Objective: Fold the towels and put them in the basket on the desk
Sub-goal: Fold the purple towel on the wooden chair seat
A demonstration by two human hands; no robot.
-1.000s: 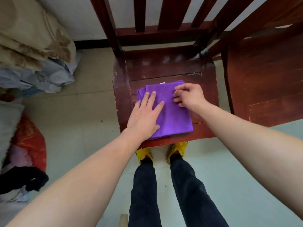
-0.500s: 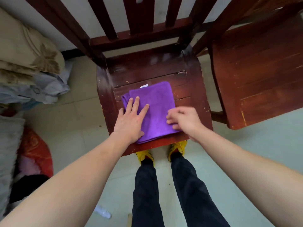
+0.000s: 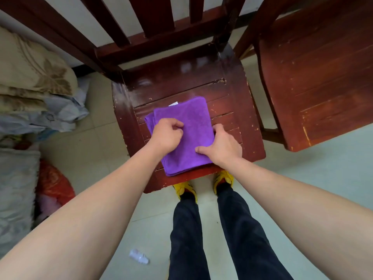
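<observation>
A purple towel (image 3: pixel 187 126), folded into a thick rectangle, lies on the seat of a dark red wooden chair (image 3: pixel 181 81), near its front edge. A white tag pokes out at the towel's far edge. My left hand (image 3: pixel 166 136) sits on the towel's left side with its fingers curled in over the cloth. At the towel's right edge my right hand (image 3: pixel 222 146) grips it, thumb on top and fingers tucked down beside the edge. No basket or desk is in view.
A second dark red chair (image 3: pixel 314 77) stands close on the right. Folded bedding and bags (image 3: pixel 34 81) pile up on the floor at the left. A small plastic bottle (image 3: pixel 139 256) lies on the tiled floor beside my legs.
My left hand went from lying flat on the towel to curled over its left side. My right hand slid from the towel's front to its right edge and took hold.
</observation>
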